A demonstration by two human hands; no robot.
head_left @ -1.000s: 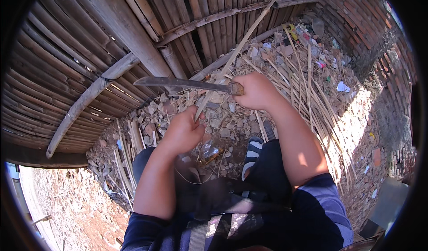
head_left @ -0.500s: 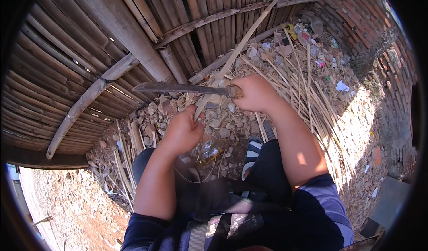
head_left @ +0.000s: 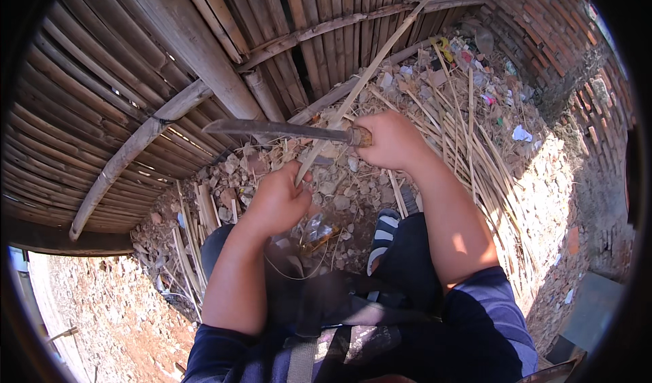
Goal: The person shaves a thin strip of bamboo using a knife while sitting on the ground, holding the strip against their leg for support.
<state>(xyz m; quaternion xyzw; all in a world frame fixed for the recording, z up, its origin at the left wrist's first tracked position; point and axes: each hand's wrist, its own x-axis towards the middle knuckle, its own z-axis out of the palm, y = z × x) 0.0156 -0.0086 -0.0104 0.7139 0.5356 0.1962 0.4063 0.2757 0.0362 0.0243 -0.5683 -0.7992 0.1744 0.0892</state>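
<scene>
My left hand [head_left: 277, 203] is closed round the near end of a long, pale bamboo strip [head_left: 370, 70]. The strip slants away up and to the right, toward the slatted wall. In my right hand [head_left: 390, 140] is the wooden handle of a machete [head_left: 272, 130]. Its dark blade points left and lies across the strip, a little beyond my left fist. The blade hides part of the strip where they cross; whether its edge bites into the strip I cannot tell.
Many split bamboo strips [head_left: 485, 169] lie in a pile to the right. Ahead and left stands a bamboo-slat wall [head_left: 102, 84] with round poles; a brick wall [head_left: 536, 23] rises at far right. Rubble and litter cover the ground, with a clear plastic bag [head_left: 318, 232] between my legs.
The machete's tip sits slightly higher against the wall than before. Both hands keep their grips and have hardly moved.
</scene>
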